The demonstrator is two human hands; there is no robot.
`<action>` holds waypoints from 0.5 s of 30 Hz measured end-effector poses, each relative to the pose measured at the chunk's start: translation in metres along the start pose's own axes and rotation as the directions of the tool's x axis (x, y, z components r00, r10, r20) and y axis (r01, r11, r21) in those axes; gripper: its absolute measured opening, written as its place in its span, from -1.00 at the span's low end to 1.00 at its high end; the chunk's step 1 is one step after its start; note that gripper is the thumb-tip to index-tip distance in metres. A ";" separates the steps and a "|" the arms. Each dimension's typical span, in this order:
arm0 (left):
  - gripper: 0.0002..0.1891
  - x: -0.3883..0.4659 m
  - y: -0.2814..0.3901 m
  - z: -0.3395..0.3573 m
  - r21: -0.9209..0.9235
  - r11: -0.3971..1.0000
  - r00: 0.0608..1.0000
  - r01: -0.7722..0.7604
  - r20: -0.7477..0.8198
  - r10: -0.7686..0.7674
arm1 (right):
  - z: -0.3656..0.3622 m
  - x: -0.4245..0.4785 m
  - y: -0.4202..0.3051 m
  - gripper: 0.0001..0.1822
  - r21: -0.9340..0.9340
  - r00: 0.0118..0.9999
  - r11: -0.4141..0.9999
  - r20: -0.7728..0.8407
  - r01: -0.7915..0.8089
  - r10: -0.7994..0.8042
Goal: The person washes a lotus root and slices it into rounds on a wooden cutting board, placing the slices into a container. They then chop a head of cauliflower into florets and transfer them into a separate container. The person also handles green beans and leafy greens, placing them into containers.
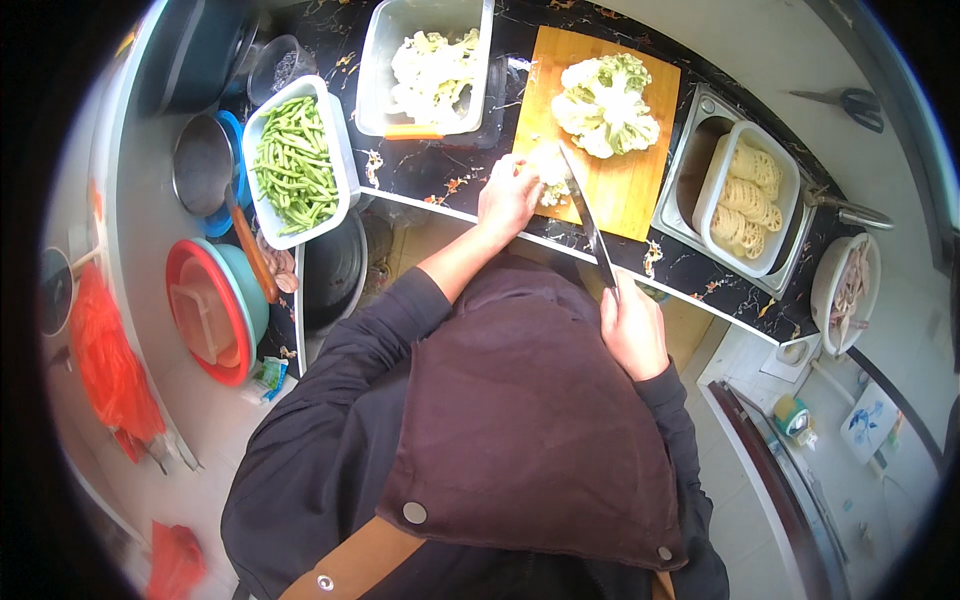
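Note:
My right hand (pixel 634 326) is closed round the handle of a kitchen knife (pixel 586 214), whose blade slants up over a wooden cutting board (pixel 630 202). Near the blade's tip, on the board's left part, my left hand (pixel 511 196) steadies a piece of cauliflower (pixel 549 161) with bent fingers. Small cauliflower crumbs lie just below that piece. Farther back on the same board rests a large cauliflower head (pixel 606 105). To the board's left stands a rectangular plastic container (pixel 369 97) with cauliflower florets (pixel 435 75) in it.
A white tub (pixel 349 176) of green beans (pixel 296 165) stands at the left, near a pan (pixel 201 166) and basins (pixel 247 322). At the right, a white container (pixel 709 199) of pale sliced food sits in a steel sink (pixel 686 169), with a white bowl (pixel 821 289) beyond.

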State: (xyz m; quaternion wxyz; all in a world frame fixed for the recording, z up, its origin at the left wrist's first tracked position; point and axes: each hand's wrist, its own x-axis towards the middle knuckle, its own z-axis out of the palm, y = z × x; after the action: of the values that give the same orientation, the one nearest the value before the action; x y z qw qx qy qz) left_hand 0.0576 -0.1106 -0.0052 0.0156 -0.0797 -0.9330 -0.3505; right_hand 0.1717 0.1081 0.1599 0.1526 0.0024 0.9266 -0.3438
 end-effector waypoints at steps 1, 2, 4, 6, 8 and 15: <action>-0.77 0.000 0.001 0.000 -0.004 1.000 1.000 0.011 0.004 -0.011 | 0.001 0.000 -0.001 -0.67 -0.019 1.000 1.000 0.000 0.009 -0.009; -0.77 -0.001 0.001 0.000 -0.001 1.000 1.000 -0.001 -0.010 0.001 | 0.002 0.001 -0.003 -0.68 -0.030 1.000 0.999 0.020 -0.011 0.012; -0.78 0.001 0.006 -0.002 0.006 1.000 0.999 -0.029 -0.034 0.029 | 0.004 0.000 -0.004 -0.68 -0.046 0.999 0.999 0.029 -0.023 0.025; -0.79 0.001 0.003 0.000 0.013 1.000 0.999 -0.024 -0.021 0.024 | 0.008 0.002 -0.006 -0.69 -0.066 0.999 0.998 0.032 -0.025 0.027; -0.79 0.000 0.001 0.000 0.022 0.999 1.000 -0.023 -0.015 0.024 | 0.011 0.003 -0.007 -0.69 -0.090 0.999 0.996 0.028 -0.018 0.021; -0.83 0.001 -0.001 0.003 0.011 0.992 0.992 -0.123 0.007 0.122 | 0.026 0.000 -0.008 -0.73 -0.213 1.000 0.977 0.015 0.005 -0.001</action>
State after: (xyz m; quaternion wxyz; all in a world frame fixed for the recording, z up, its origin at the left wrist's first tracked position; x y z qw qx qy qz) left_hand 0.0569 -0.1092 -0.0078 0.0347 -0.1378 -0.9284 -0.3433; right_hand 0.1784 0.0857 0.1467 0.1581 -0.0178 0.9569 -0.2428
